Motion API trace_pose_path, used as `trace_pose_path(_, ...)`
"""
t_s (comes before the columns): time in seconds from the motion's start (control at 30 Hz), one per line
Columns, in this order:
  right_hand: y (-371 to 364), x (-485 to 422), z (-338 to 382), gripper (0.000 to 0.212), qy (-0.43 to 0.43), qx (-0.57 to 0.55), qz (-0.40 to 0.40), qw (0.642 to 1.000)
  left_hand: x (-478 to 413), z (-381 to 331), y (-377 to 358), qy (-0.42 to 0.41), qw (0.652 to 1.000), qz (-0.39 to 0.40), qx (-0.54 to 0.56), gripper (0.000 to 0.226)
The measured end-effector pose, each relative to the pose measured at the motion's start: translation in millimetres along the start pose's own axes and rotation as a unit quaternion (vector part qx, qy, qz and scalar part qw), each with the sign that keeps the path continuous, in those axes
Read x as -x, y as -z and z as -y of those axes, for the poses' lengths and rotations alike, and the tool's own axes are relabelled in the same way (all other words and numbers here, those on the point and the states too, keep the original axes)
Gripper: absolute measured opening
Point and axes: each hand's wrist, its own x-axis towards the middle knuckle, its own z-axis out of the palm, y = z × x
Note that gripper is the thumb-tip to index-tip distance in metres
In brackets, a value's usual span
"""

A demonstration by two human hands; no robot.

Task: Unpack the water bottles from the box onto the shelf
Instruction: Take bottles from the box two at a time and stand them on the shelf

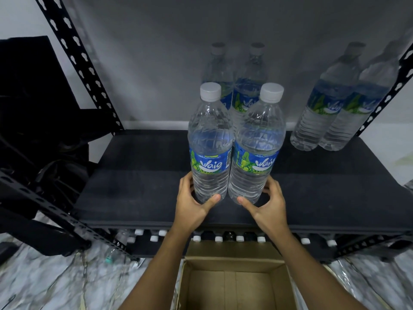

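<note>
Fingers [186, 180] of the left hand [190, 202] curl round the left bottle [210, 142] at its base, the right hand [270, 202] likewise round the right bottle [257, 148]; both stand touching on the shelf [134, 175]. Push them back squarely toward the rear bottles [245, 92], gripping low

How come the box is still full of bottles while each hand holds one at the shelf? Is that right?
Not full: the head view shows no bottles in the box. The left hand holds the left bottle, the right hand the right bottle, at the shelf.
</note>
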Motion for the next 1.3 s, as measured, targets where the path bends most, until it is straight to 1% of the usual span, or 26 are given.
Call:
trace_pose_path(0.13,2.1,-3.9,2.6,0.084,-0.003,-0.008,0.002,1.0,2.2,-2.8,-1.3,-0.017,0.999,-0.007,-0.027,0.081)
trace_pose_path(0.23,0.5,-5.2,5.0,0.082,-0.004,0.002,0.01,1.0,0.2,-6.6,1.8,-0.024,0.999,-0.008,-0.042,0.078)
trace_pose_path(0.4,-7.7,-5.6,9.5,0.077,-0.005,0.011,0.016,1.0,-6.0,-10.8,18.6,-0.032,0.998,-0.007,-0.062,0.074)
trace_pose_path(0.5,-22.0,-3.9,17.4,0.076,0.001,0.012,0.023,1.0,-5.2,-7.9,35.5,-0.033,0.997,-0.019,-0.068,0.069)
trace_pose_path(0.6,-48.6,0.3,27.1,0.075,0.016,0.007,0.032,0.999,-3.6,0.4,62.7,-0.033,0.996,-0.032,-0.078,0.065)
trace_pose_path(0.73,-98.0,7.4,46.2,0.079,0.019,-0.008,0.044,0.999,-5.3,13.0,109.4,-0.005,0.995,-0.058,-0.081,0.07)
trace_pose_path(0.8,-123.6,7.8,55.7,0.078,0.034,-0.016,0.046,0.998,-8.4,16.7,131.6,0.004,0.994,-0.073,-0.08,0.069)
trace_pose_path(0.9,-158.3,4.0,69.6,0.076,0.059,-0.016,0.045,0.997,-17.4,22.8,160.2,0.011,0.992,-0.103,-0.072,0.072)
trace_pose_path(1.0,-188.4,-2.1,81.0,0.075,0.064,-0.008,0.031,0.997,-32.5,28.5,180.3,0.019,0.99,-0.12,-0.074,0.067)
trace_pose_path(1.1,-214.0,-22.5,83.0,0.076,0.051,-0.002,0.049,0.997,-56.6,34.4,193.6,0.024,0.989,-0.119,-0.081,0.067)
trace_pose_path(1.17,-227.3,-40.5,81.2,0.073,0.055,0.007,0.062,0.997,-75.3,38.9,199.9,0.026,0.99,-0.11,-0.088,0.071)
trace_pose_path(1.23,-239.8,-57.6,80.3,0.065,0.061,0.015,0.06,0.996,-97.1,41.8,203.1,0.038,0.989,-0.108,-0.092,0.078)
trace_pose_path(1.3,-255.1,-73.1,74.6,0.061,0.062,0.022,0.043,0.997,-116.7,41.5,203.7,0.037,0.986,-0.102,-0.123,0.078)
